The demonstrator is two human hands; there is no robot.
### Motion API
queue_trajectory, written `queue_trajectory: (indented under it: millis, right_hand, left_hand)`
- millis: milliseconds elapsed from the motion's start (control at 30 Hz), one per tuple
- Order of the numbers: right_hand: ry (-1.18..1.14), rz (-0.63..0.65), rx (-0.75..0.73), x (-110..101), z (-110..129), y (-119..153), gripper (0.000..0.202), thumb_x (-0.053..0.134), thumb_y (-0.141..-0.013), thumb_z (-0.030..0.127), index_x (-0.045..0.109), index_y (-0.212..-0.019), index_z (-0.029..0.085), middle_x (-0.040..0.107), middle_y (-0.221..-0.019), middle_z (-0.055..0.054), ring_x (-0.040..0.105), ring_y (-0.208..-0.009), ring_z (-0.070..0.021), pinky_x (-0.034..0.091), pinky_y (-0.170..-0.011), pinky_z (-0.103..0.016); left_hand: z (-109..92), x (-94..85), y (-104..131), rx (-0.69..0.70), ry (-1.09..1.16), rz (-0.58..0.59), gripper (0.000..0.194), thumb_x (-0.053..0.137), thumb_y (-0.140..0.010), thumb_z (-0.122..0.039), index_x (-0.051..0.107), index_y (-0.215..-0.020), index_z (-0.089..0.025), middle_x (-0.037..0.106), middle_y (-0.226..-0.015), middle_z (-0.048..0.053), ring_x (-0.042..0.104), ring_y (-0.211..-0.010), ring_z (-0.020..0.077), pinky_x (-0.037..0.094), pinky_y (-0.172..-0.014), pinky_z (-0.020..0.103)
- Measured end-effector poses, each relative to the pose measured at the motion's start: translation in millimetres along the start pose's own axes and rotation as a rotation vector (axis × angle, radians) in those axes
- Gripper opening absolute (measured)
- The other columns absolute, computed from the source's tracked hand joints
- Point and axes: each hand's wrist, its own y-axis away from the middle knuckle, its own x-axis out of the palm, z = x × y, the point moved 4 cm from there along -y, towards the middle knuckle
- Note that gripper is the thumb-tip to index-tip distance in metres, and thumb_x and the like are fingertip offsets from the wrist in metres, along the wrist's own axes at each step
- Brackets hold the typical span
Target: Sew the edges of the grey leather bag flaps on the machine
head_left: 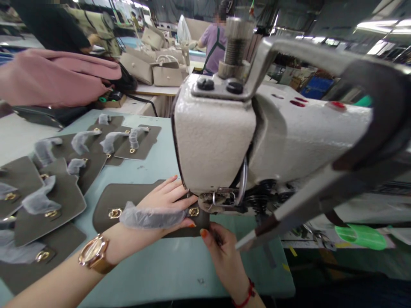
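Hands fed a grey leather flap under a sewing machine.

The left hand (167,201) lay flat, fingers spread, on the grey leather flap (128,205) at the foot of the sewing machine (215,132); the right hand (224,252) pinched its near edge. Steady, even pressure near the sewing machine probably kept the seam straight. More flaps (51,201) lay left of the machine on the counter (167,265).

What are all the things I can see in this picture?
sewing machine: one, cream-white, middle, on the table
table: one, pale blue
grey flap: one, gold clasp, under the machine's head
spare flaps: many, grey, gold clasps, left side
plastic wrap: one clear strip, lying over the left hand
pink cloth: one heap, top left
cream handbags: several, far table
person in purple: one, background
left hand: pressing the flap, gold watch on wrist
right hand: pinching the flap's edge, red string on wrist
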Motion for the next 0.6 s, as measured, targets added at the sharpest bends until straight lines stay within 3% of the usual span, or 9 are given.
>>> queue_trajectory:
  millis: [100,367,467,600]
  right_hand:
    - [-0.027,-0.005,0.005,3,-1,-1,0.039,0.048,-0.092,0.042,0.064,-0.074,0.012,0.058,-0.067,-0.003,0.054,-0.066,-0.0156,0.038,-0.062,-0.023]
    - [-0.121,0.028,-0.016,3,10,-2,0.039,0.047,-0.095,0.038,0.075,-0.079,0.016,0.069,-0.074,-0.004,0.06,-0.072,-0.0157,0.042,-0.073,-0.022]
    - [-0.122,0.024,0.01,3,9,-1,0.041,0.048,-0.095,0.039,0.077,-0.076,0.018,0.066,-0.068,-0.002,0.055,-0.064,-0.0135,0.041,-0.067,-0.021]
    - [-0.114,0.029,0.075,3,5,-2,0.046,0.046,-0.095,0.044,0.076,-0.071,0.018,0.048,-0.049,0.002,0.035,-0.047,-0.0098,0.031,-0.052,-0.021]
  left_hand:
    - [0,4.0,-2,0.082,-0.057,0.013,0.046,0.047,-0.087,-0.055,0.061,-0.113,-0.02,0.067,-0.1,0.008,0.061,-0.099,0.0263,0.035,-0.102,0.044]
    - [-3,-6.8,-11,0.046,0.008,0.162,0.048,0.04,-0.09,-0.054,0.067,-0.104,-0.017,0.068,-0.104,0.009,0.06,-0.093,0.0265,0.045,-0.079,0.034]
    - [-6,-15.6,-16,0.02,0.065,0.198,0.049,0.037,-0.091,-0.054,0.067,-0.102,-0.017,0.068,-0.104,0.009,0.061,-0.085,0.0226,0.046,-0.072,0.029]
    - [-11,-29.6,-23,-0.066,0.173,0.207,0.044,0.04,-0.092,-0.05,0.07,-0.089,-0.018,0.071,-0.087,0.005,0.061,-0.074,0.018,0.045,-0.068,0.025]
